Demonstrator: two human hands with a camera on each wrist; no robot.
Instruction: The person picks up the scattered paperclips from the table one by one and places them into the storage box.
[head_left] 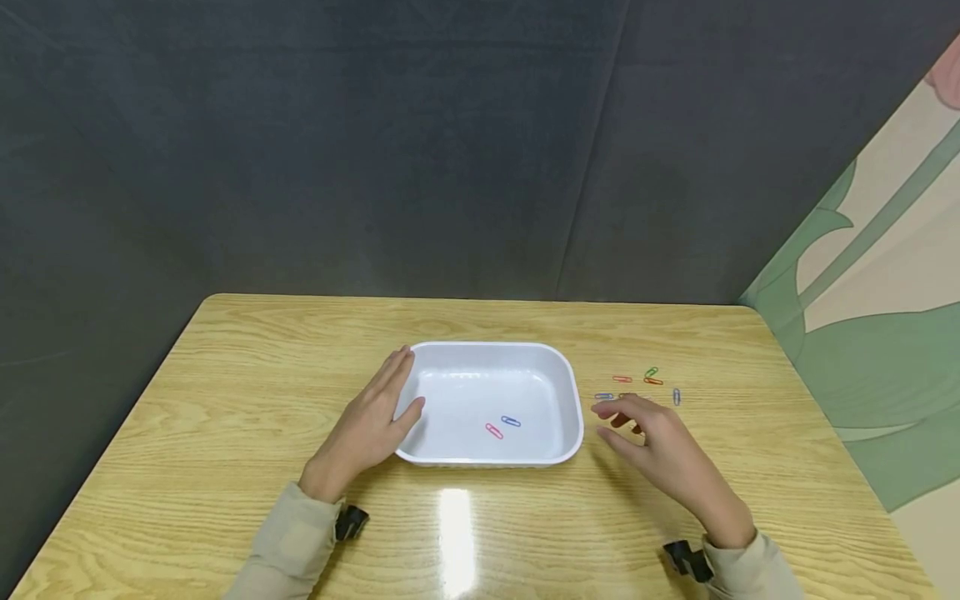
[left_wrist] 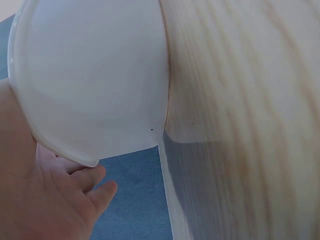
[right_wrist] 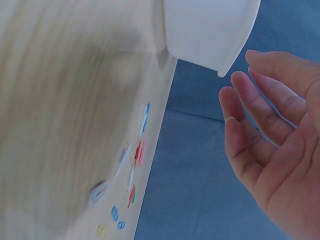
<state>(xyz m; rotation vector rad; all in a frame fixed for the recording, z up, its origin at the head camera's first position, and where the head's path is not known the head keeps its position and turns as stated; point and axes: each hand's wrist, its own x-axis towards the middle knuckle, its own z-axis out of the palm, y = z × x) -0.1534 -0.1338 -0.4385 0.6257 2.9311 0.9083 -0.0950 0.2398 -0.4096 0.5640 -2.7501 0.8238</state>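
A white rectangular tray [head_left: 487, 460] stands on the wooden table. Inside its front part lie a pink paper clip [head_left: 494, 431] and a blue paper clip [head_left: 511, 422]. My left hand [head_left: 369, 421] rests on the tray's left rim, fingers straight along it and thumb reaching over the inside. In the left wrist view that rim lies against the palm. Just right of the tray, my right hand [head_left: 660, 446] hovers over the table, fingers loosely bent and nothing between them. Behind it lie several paper clips, among them a green clip [head_left: 651, 372] and a pinkish-red clip [head_left: 622, 379].
Further loose clips are a blue clip [head_left: 677, 397] at the far right and another blue clip [head_left: 603, 397] near the tray's right side. A dark curtain [head_left: 412, 167] hangs behind the table [head_left: 247, 375]. A patterned wall hanging [head_left: 892, 350] is on the right.
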